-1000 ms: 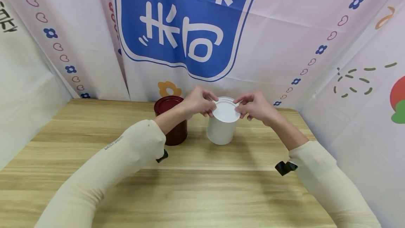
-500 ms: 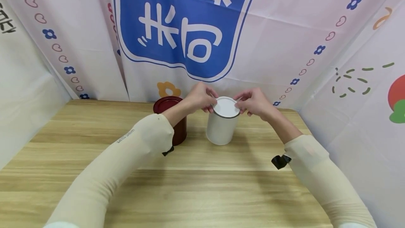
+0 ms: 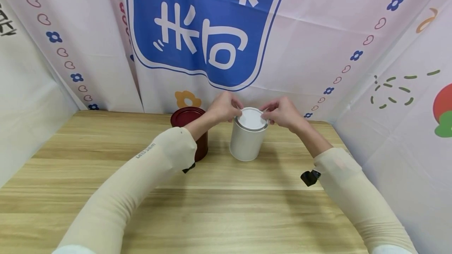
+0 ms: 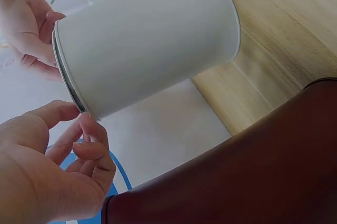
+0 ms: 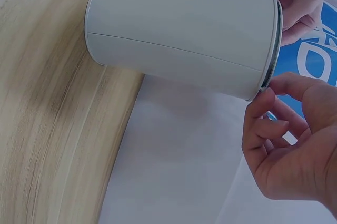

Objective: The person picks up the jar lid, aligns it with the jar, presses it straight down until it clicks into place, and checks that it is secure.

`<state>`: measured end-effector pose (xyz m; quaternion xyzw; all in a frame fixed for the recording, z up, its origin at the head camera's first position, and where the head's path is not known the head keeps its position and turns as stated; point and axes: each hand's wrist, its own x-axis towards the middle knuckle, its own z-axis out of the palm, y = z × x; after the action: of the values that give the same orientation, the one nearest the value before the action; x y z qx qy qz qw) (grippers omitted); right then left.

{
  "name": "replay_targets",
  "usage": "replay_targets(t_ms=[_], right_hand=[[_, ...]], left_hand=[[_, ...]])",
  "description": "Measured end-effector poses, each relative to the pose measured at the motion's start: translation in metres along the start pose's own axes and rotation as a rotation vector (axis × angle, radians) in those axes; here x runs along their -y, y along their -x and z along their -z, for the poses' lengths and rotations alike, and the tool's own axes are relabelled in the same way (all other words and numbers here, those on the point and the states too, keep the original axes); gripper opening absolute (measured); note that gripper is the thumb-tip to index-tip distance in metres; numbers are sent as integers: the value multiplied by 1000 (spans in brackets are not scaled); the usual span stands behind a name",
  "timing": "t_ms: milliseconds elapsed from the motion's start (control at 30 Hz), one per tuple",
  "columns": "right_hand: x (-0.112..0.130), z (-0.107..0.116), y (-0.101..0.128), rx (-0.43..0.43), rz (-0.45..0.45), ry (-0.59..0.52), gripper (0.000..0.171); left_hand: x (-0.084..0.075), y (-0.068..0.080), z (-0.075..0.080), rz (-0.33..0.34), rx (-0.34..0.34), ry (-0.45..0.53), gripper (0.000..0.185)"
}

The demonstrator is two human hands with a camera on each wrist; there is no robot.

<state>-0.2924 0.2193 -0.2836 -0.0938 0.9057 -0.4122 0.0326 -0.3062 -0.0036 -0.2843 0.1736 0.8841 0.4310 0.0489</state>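
Note:
A white cylindrical can [image 3: 246,144] stands upright on the wooden table in the head view. Its round white lid [image 3: 252,118] lies at the can's mouth. My left hand [image 3: 223,107] pinches the lid's left edge between thumb and fingers, and my right hand [image 3: 284,113] pinches the right edge. Both wrist views show the can's side wall [image 4: 147,39] [image 5: 179,29] and a thin dark gap along the rim by the fingertips. Left of it stands a dark red can [image 3: 186,115] with a recessed top, partly hidden behind my left forearm.
Wooden tabletop [image 3: 226,214] spreads in front of the cans. A printed white cloth [image 3: 296,50] hangs close behind them, with more cloth at both sides. The dark red can's side [image 4: 237,166] is near my left hand in the left wrist view.
The lid was held tilted over the can, with the back rim showing behind it. It has moved back and down onto the mouth, both hands still on it. The cans stayed in place.

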Motion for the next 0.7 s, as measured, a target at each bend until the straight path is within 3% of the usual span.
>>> replay_targets(t_ms=[700], right_hand=[[-5, -2, -2, -13, 16, 25, 18]], left_hand=[[5, -4, -6, -14, -28, -72, 16]])
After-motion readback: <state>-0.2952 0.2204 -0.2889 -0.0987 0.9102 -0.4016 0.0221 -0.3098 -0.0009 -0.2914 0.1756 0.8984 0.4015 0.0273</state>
